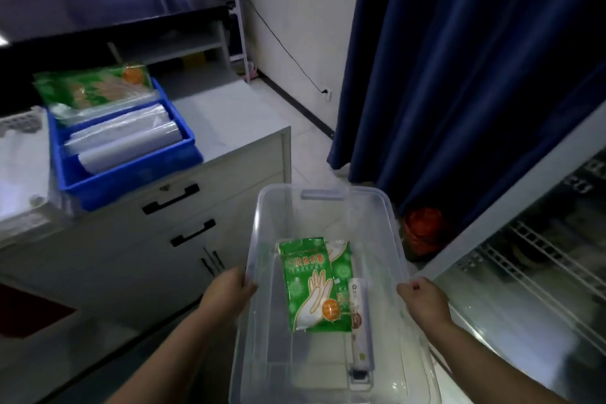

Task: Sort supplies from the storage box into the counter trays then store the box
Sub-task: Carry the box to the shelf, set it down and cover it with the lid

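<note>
I carry a clear plastic storage box [323, 203] in front of me, above the floor. My left hand [226, 293] grips its left rim and my right hand [423, 300] grips its right rim. Inside lie two green packets of disposable gloves [310, 289], one over the other, and a long white roll [360, 325] along their right side. On the grey counter [236, 115] to the left stands a blue tray [131, 174] with clear plastic bags and a green glove packet [95, 85] at its back.
A white basket [23, 147] sits left of the blue tray. The counter front has drawers with black handles [170, 198]. A dark blue curtain [459, 75] hangs on the right, with a red object [423, 229] at its foot. A glass-fronted cooler [531, 272] stands at far right.
</note>
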The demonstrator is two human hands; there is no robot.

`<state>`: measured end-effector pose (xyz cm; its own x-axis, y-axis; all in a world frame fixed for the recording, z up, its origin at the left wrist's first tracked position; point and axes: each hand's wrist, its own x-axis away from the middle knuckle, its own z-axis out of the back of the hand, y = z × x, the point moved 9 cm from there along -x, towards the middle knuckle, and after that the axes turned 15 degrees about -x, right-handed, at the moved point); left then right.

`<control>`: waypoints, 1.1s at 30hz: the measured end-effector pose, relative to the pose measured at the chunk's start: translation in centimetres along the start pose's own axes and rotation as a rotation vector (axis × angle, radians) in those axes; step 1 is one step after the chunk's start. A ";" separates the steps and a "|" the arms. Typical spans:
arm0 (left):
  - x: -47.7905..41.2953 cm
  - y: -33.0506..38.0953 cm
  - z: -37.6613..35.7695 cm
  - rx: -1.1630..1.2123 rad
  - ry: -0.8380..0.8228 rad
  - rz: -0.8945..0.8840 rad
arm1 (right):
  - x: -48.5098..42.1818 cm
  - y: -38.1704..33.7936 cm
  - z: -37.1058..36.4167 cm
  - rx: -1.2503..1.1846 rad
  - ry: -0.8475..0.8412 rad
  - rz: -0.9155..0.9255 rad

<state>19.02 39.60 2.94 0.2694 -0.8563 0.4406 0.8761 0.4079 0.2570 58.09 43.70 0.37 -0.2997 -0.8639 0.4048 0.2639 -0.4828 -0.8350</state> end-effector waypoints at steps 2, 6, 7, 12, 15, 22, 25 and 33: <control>-1.3 3.0 0.5 -0.020 -0.004 -0.028 | -2.2 -1.6 1.9 -0.019 0.028 0.019; -4.1 7.7 1.5 -0.048 -0.007 -0.078 | -5.9 -4.2 4.6 -0.027 0.091 0.050; -4.9 8.8 1.9 -0.052 -0.003 -0.088 | -6.8 -4.9 5.1 -0.035 0.106 0.056; -10.4 13.3 4.3 -0.082 0.014 -0.128 | -11.5 -8.6 6.7 -0.030 0.176 0.089; -14.4 15.9 6.2 -0.085 0.030 -0.158 | -15.0 -11.0 7.0 -0.027 0.219 0.091; -24.8 21.4 12.3 -0.013 0.054 -0.227 | -23.8 -18.8 6.0 0.004 0.277 0.089; -29.3 23.5 15.9 -0.003 0.083 -0.267 | -27.7 -22.7 5.2 -0.007 0.303 0.103; -39.7 25.6 21.8 0.007 0.149 -0.236 | -37.1 -30.4 0.8 -0.040 0.303 0.139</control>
<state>22.01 90.92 10.74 0.1149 -0.9648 0.2364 0.9190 0.1936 0.3434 61.94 90.33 10.99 -0.5240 -0.8361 0.1622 0.2865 -0.3524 -0.8909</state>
